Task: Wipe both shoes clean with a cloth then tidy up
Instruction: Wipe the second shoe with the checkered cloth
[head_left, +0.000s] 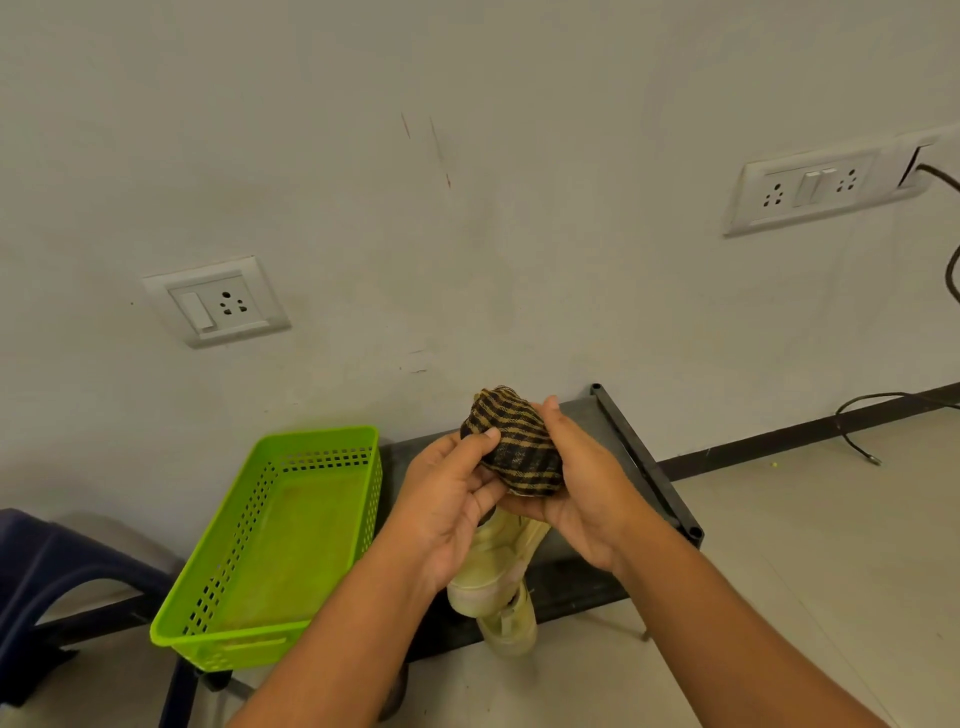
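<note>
Striped woven cloth (511, 441) balled, perforated plastic basket (236, 545)

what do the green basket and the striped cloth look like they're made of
Green basket: probably moulded plastic, faintly glossy, with regular slotted walls. Striped cloth: woven fabric, matte, showing a fine weave and soft wrinkles where it is bunched.

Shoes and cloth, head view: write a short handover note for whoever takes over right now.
Left hand and right hand both grip the bunched striped cloth above the black rack.
One cream shoe shows just under the hands, a second shoe below it; whether the upper is held is unclear.
Green basket stands to the left.
Cleanliness of either shoe cannot be judged.
Left: finish wiping, then tidy up.
</note>
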